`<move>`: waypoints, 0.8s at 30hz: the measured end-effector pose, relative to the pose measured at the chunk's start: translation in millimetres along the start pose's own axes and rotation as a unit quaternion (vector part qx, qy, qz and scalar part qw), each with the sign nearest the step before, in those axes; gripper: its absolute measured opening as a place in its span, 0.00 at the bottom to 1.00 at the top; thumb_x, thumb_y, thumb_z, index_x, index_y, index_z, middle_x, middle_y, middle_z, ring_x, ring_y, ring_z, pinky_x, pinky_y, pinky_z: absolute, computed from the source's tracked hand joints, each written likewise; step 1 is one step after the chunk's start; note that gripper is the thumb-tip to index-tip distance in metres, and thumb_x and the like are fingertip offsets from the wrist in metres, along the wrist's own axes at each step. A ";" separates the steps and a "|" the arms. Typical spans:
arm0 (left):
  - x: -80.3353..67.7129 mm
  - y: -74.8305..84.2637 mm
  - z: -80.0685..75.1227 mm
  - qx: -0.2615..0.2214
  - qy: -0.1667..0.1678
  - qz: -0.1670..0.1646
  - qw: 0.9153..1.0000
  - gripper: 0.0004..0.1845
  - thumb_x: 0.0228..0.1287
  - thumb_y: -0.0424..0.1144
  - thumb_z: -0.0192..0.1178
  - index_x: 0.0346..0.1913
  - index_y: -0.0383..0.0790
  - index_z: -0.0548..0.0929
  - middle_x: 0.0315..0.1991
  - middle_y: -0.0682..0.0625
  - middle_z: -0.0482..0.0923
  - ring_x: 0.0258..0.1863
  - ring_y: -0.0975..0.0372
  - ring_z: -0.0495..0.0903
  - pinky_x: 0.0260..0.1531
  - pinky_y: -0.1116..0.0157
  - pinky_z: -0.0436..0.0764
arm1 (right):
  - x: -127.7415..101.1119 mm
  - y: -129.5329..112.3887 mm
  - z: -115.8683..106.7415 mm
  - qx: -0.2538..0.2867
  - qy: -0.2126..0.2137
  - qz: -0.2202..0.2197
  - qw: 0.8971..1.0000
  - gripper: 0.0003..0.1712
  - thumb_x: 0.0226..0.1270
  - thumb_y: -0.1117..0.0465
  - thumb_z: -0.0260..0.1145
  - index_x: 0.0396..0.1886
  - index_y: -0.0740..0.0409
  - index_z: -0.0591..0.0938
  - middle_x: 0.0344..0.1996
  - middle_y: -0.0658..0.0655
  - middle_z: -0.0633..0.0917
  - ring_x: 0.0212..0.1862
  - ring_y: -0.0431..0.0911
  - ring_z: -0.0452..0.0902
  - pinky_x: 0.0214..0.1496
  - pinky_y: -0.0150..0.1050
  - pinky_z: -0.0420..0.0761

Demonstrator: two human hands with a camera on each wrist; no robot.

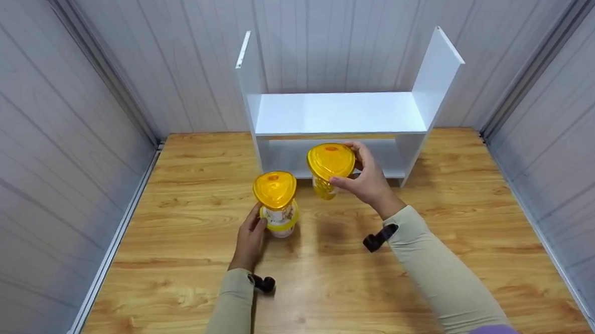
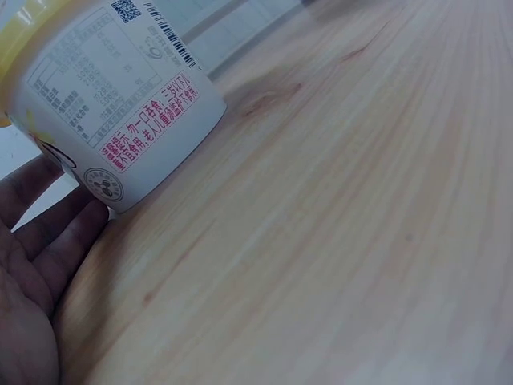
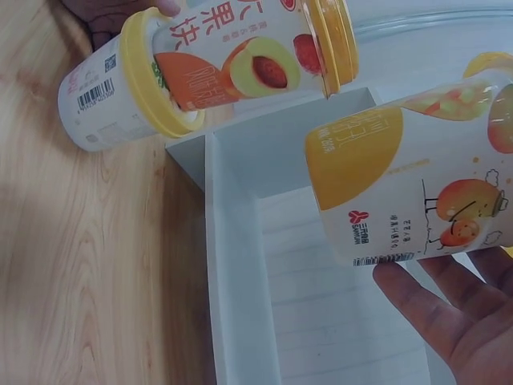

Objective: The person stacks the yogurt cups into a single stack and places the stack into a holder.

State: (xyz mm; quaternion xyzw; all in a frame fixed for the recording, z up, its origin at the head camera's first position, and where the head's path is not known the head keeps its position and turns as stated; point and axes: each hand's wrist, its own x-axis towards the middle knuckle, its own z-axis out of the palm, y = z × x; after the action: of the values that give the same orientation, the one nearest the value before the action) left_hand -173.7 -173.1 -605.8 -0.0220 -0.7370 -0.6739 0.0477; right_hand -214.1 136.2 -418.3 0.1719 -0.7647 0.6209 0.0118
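Observation:
My left hand (image 1: 249, 242) holds the side of a white cup with a yellow rim (image 2: 120, 96), which stands on the wooden tabletop. On top of that cup is a second one, a peach-printed yogurt cup (image 3: 268, 64) with a translucent yellow lid (image 1: 275, 189). To the right, my right hand (image 1: 371, 184) grips another yogurt cup (image 3: 417, 176), with mango pictures, by its upper part, thumb on the near side and fingers beyond. This cup is raised off the table, in front of the shelf, with its yellow lid (image 1: 331, 160) facing up.
A white two-level shelf unit (image 1: 340, 112) stands at the back of the wooden table (image 1: 195, 231). Its tall side panels (image 1: 436, 75) rise above the upper board. Pale panelled walls (image 1: 50, 147) close in the left, back and right.

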 end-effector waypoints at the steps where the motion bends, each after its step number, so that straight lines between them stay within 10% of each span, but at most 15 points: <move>1: -0.1 -0.1 0.1 0.000 0.002 -0.002 1.000 0.29 0.79 0.40 0.52 0.78 0.44 0.63 0.76 0.45 0.64 0.68 0.50 0.71 0.69 0.51 0.68 | 0.5 -1.2 0.8 -0.001 -0.001 0.000 1.000 0.51 0.52 0.49 0.82 0.71 0.52 0.65 0.59 0.57 0.76 0.56 0.52 0.77 0.55 0.43 0.84; 16: -11.3 38.1 -1.6 -0.008 -0.020 -0.008 1.000 0.29 0.78 0.36 0.52 0.77 0.35 0.61 0.75 0.39 0.63 0.66 0.48 0.72 0.69 0.50 0.69 | 9.4 -19.2 9.7 -0.011 -0.010 -0.019 1.000 0.51 0.52 0.47 0.82 0.71 0.50 0.65 0.60 0.56 0.75 0.56 0.52 0.77 0.54 0.44 0.84; 24: 0.7 4.2 0.3 -0.012 -0.004 -0.006 1.000 0.29 0.79 0.36 0.51 0.78 0.40 0.62 0.75 0.41 0.63 0.67 0.47 0.71 0.70 0.49 0.67 | 14.4 -28.1 15.9 -0.004 -0.020 -0.041 0.999 0.52 0.52 0.46 0.82 0.71 0.51 0.64 0.60 0.57 0.75 0.56 0.51 0.77 0.55 0.45 0.84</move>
State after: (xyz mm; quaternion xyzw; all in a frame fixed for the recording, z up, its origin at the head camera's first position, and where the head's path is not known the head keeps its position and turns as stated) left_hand -174.1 -172.4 -601.6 -0.0204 -0.7291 -0.6829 0.0403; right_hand -216.8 112.7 -392.1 0.2150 -0.7594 0.6137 0.0228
